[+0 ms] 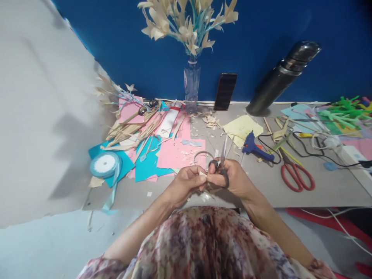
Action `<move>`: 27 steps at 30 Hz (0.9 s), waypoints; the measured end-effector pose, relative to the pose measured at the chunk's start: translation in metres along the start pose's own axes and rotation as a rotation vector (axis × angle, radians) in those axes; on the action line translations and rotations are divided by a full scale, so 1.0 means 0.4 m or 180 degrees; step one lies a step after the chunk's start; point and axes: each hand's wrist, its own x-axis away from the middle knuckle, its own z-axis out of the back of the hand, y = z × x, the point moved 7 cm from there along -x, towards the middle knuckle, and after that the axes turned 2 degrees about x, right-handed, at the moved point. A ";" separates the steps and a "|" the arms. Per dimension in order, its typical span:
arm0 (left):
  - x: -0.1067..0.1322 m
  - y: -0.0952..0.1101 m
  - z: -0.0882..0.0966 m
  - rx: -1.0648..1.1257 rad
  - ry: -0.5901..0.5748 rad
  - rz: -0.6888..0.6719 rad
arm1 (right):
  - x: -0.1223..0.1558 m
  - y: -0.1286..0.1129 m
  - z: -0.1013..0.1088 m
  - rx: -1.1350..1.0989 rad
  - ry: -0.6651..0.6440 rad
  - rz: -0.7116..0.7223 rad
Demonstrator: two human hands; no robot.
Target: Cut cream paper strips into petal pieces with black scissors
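Note:
My right hand (232, 178) grips a pair of small black-handled scissors (222, 162), blades pointing away from me and slightly apart. My left hand (187, 182) is closed in a pinch on a small pale strip (202, 175), held right against the right hand's fingers. Both hands hover over the near edge of the grey table (334, 190), close to my body. Pale scraps (205, 195) lie under the hands.
Pink and teal paper sheets (174, 153), a blue ribbon spool (104, 164), dried leaf strips (130, 130), a vase of pale flowers (192, 87), a phone (225, 91), a dark flask (283, 75), a blue glue gun (255, 149), red scissors (296, 174), cables (319, 149), green paper pieces (345, 112).

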 end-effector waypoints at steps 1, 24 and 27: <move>0.000 0.000 -0.005 0.0062 -0.0066 0.0008 | 0.002 0.000 -0.006 -0.0106 -0.0021 -0.0038; -0.007 -0.008 -0.021 0.0587 -0.0138 -0.0239 | -0.002 0.040 -0.021 -0.1040 -0.0213 -0.0103; -0.006 0.003 -0.019 0.0679 -0.0088 -0.0329 | -0.001 0.033 -0.001 -0.1170 -0.0083 0.0083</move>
